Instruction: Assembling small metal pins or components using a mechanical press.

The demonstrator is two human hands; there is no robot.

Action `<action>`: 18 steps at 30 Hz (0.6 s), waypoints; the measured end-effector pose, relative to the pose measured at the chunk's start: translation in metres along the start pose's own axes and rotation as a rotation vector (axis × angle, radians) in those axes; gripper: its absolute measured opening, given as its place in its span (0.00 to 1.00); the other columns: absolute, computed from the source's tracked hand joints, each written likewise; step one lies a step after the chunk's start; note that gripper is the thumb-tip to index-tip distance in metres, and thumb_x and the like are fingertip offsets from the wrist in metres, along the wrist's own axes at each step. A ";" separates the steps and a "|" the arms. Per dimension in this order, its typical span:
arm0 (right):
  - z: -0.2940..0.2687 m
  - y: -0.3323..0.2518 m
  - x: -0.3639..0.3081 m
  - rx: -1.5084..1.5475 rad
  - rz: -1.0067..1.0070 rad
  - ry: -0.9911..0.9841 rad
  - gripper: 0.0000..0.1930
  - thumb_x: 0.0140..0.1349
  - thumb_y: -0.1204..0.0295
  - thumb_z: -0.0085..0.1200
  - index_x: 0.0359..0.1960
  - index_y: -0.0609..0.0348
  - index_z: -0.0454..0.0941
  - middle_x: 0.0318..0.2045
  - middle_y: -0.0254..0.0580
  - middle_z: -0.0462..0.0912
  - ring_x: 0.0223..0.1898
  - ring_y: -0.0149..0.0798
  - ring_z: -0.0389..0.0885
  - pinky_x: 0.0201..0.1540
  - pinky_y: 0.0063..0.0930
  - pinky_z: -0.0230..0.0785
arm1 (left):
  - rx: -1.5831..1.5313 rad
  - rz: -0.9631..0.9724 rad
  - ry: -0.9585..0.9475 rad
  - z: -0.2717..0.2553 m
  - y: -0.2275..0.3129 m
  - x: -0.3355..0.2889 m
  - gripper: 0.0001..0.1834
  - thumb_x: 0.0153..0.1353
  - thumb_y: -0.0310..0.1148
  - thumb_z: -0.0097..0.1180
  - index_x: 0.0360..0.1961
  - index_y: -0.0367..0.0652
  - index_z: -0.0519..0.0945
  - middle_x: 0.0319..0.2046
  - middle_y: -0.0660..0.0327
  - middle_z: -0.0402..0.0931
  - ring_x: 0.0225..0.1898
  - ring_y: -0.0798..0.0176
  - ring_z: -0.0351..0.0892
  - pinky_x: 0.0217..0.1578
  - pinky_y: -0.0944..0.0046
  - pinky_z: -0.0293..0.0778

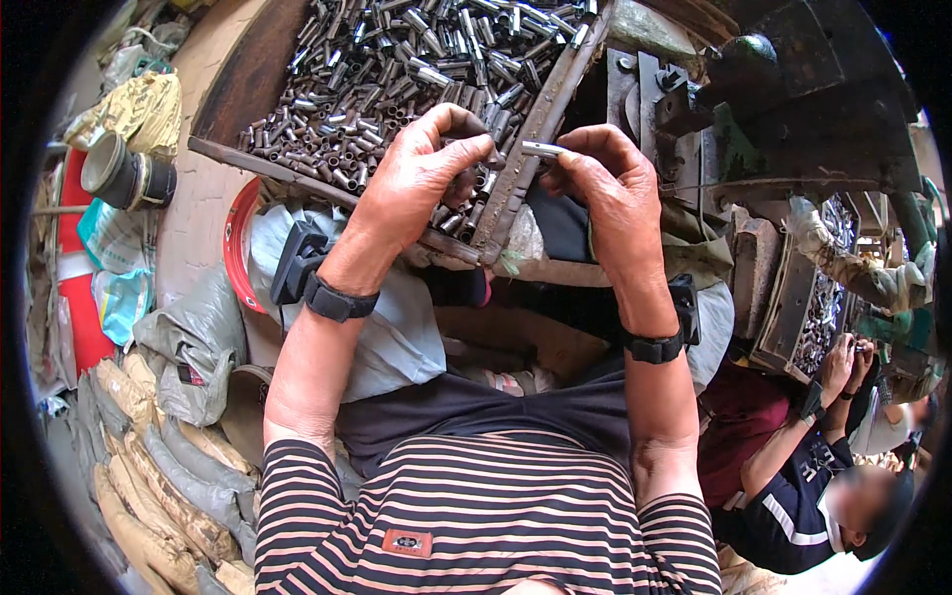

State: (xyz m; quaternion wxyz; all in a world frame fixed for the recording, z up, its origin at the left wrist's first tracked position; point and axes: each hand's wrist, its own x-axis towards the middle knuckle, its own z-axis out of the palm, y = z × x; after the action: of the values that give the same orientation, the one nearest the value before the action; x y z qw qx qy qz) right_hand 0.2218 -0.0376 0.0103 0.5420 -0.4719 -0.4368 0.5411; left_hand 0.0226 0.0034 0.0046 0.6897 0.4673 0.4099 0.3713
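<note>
Between the thumb and fingers of my right hand is a short shiny metal tube, its free end pointing left, with a small dark hole in its side. My left hand is closed in a pinch over the near right part of the wooden tray. Whatever its fingertips grip, if anything, is too dark to make out. Heaped in the tray are many small metal tubes, some bright and some brownish. The tube in my right hand is just beside the tray's right rim.
A dark, greasy machine stands right of the tray. Farther right, a co-worker's hands are at another tray of metal parts. Filled sacks lie at the left, below a black cylindrical container and a red rim.
</note>
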 end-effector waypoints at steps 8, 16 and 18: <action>0.008 0.001 -0.011 0.228 0.080 0.040 0.06 0.58 0.83 0.48 0.37 0.65 0.73 0.32 0.40 0.78 0.32 0.32 0.81 0.38 0.24 0.76 | -0.214 -0.024 0.000 0.013 -0.001 -0.016 0.07 0.60 0.29 0.56 0.39 0.41 0.74 0.28 0.67 0.74 0.27 0.78 0.71 0.25 0.78 0.67; 0.012 0.000 -0.019 0.278 0.059 0.033 0.04 0.60 0.81 0.51 0.35 0.66 0.73 0.31 0.39 0.79 0.33 0.31 0.81 0.39 0.26 0.77 | -0.355 0.012 -0.021 0.013 -0.007 -0.019 0.07 0.62 0.31 0.56 0.37 0.41 0.74 0.26 0.65 0.75 0.26 0.74 0.75 0.25 0.75 0.71; 0.010 0.003 -0.021 0.275 0.054 0.030 0.05 0.60 0.81 0.51 0.37 0.65 0.73 0.34 0.41 0.79 0.35 0.34 0.81 0.42 0.27 0.77 | -0.380 0.024 -0.052 0.013 -0.008 -0.019 0.06 0.62 0.30 0.55 0.38 0.40 0.74 0.27 0.65 0.76 0.26 0.74 0.75 0.25 0.75 0.72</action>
State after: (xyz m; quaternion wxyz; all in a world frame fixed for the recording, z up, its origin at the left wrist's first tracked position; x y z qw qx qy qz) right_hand 0.2111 -0.0579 0.0099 0.5932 -0.4130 -0.3374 0.6031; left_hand 0.0280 -0.0200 0.0045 0.7715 0.3428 0.3087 0.4381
